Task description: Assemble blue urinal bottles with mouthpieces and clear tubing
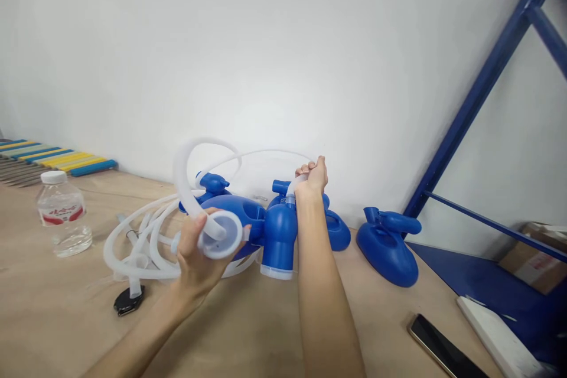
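My left hand (197,257) is wrapped round a translucent white cup-shaped fitting (225,243), its round opening facing me, with a thick white tube end inside it. My right hand (312,176) is closed round the white tube (291,190) where it rises from the neck of a blue bottle (280,233). That bottle has a wide mouth with a white rim pointing down toward me. The long tube loops up and behind both hands. Behind my left hand lies another blue container (234,209) with a handle, partly hidden.
More blue containers stand near the wall, one at the right (387,245). Coiled white tubing (133,269) and a black cap (128,300) lie left. A water bottle (64,215), striped sticks (57,158), a phone (443,345) and a blue metal frame (473,88) surround the work.
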